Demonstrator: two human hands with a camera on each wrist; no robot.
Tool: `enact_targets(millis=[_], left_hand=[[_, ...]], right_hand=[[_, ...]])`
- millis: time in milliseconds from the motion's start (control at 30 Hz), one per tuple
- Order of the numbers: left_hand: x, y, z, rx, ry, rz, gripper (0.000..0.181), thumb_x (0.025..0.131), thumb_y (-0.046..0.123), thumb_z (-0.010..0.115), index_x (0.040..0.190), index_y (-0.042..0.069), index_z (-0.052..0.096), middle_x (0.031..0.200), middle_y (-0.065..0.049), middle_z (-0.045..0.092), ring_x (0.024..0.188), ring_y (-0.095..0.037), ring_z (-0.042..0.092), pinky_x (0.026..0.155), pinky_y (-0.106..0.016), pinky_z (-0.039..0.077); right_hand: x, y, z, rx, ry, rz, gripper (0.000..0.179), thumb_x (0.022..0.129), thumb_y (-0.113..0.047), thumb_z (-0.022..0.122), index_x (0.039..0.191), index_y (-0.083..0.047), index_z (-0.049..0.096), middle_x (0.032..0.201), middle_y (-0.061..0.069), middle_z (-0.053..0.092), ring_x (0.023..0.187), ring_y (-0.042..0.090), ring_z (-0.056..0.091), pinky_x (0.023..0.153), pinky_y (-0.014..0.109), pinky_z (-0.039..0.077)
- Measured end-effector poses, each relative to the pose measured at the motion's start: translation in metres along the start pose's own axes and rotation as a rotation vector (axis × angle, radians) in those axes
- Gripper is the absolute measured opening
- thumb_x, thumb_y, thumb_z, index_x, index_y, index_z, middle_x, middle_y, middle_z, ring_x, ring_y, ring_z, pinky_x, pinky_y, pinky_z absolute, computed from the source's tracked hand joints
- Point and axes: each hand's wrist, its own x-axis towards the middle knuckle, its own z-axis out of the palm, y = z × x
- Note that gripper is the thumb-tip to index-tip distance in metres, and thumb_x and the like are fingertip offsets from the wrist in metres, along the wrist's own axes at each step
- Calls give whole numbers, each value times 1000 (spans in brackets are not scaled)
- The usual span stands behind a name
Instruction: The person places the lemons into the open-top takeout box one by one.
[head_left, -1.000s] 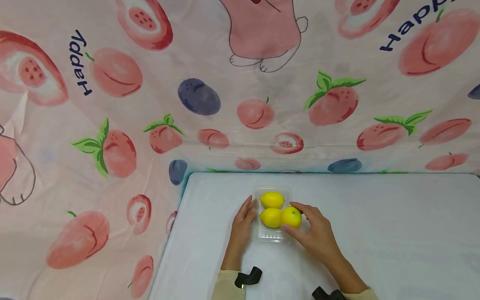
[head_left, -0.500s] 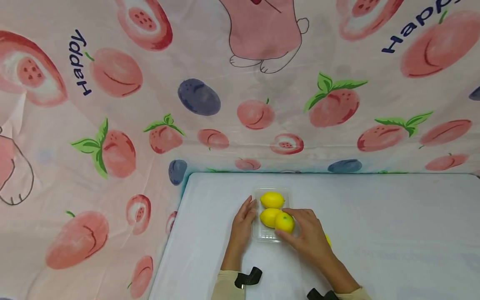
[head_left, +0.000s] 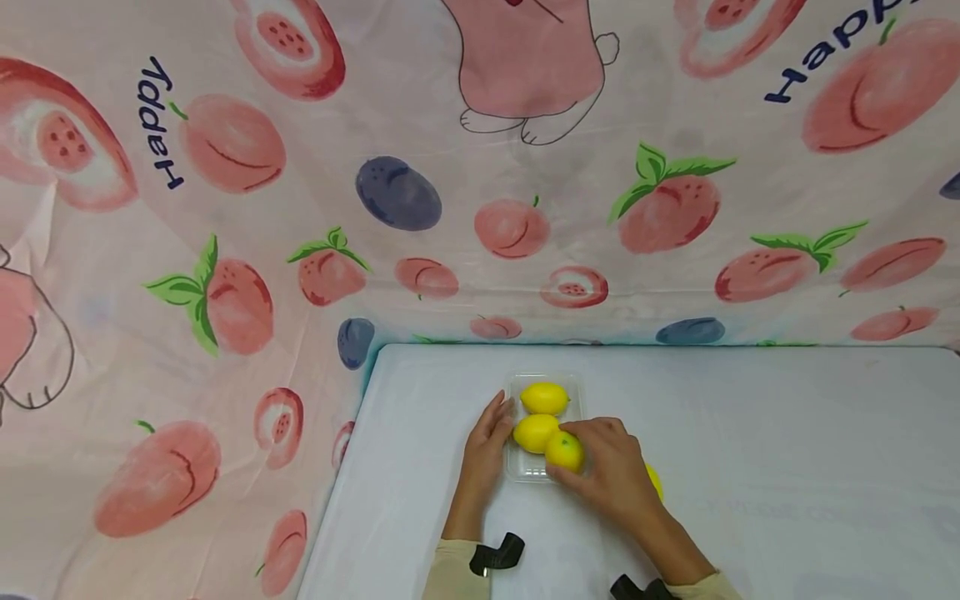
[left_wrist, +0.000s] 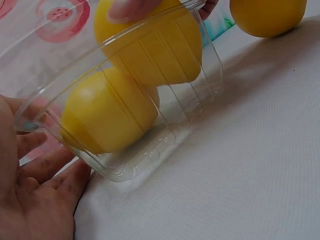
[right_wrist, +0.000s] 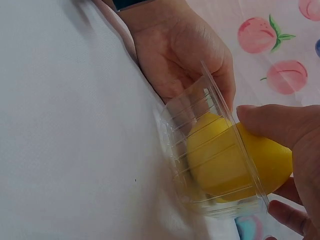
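A clear plastic container (head_left: pixel 531 472) sits on the white table, with one lemon (head_left: pixel 544 398) at its far end and a second lemon (head_left: pixel 536 434) in its middle. My right hand (head_left: pixel 611 467) pinches a third lemon (head_left: pixel 564 451) between thumb and fingers. That fruit is low in the near right part of the container, up against the middle one; in the right wrist view the held lemon (right_wrist: pixel 270 157) reaches partly below the rim. My left hand (head_left: pixel 483 450) rests along the container's left side, its fingers (left_wrist: pixel 50 167) extended against the wall.
Another lemon (head_left: pixel 655 482) lies on the white table (head_left: pixel 795 450) just right of my right hand, partly hidden by it. A fruit-printed cloth (head_left: pixel 450 167) hangs behind the table and along its left side.
My right hand has carried its lemon left and nearer, from the container's right edge inward. The middle lemon has shifted slightly left. The lemon behind my right hand has come into view.
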Motion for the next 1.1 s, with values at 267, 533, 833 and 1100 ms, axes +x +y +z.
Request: enact_targets(millis=[267, 533, 833, 1100], left_hand=[[0, -1, 0, 1, -6, 8, 49, 107, 32, 51, 155, 32, 43, 153, 5, 54, 144, -19, 48, 122, -44, 37], [1, -3, -1, 21, -3, 8, 48, 107, 34, 51, 154, 36, 44, 152, 6, 55, 143, -17, 49, 122, -44, 37], [1, -2, -2, 21, 2, -2, 47, 106, 32, 52, 153, 36, 45, 151, 7, 56, 143, -16, 49, 122, -43, 37], [1, -1, -1, 13, 0, -6, 47, 106, 34, 52, 153, 35, 45, 151, 7, 56, 143, -16, 49, 122, -43, 37]], right_hand=[[0, -3, 0, -60, -19, 8, 61, 72, -53, 89, 120, -18, 71, 116, 2, 72, 115, 28, 57, 90, 55, 51], [1, -2, 1, -35, 21, -5, 47, 85, -49, 79, 121, -20, 73, 118, 2, 74, 113, 28, 59, 86, 53, 51], [0, 1, 1, 18, 55, -51, 35, 86, -41, 81, 114, -21, 76, 113, -1, 74, 108, 24, 60, 83, 48, 49], [1, 4, 0, 16, 58, -71, 35, 82, -38, 84, 111, -20, 77, 109, -2, 74, 106, 25, 60, 82, 48, 50]])
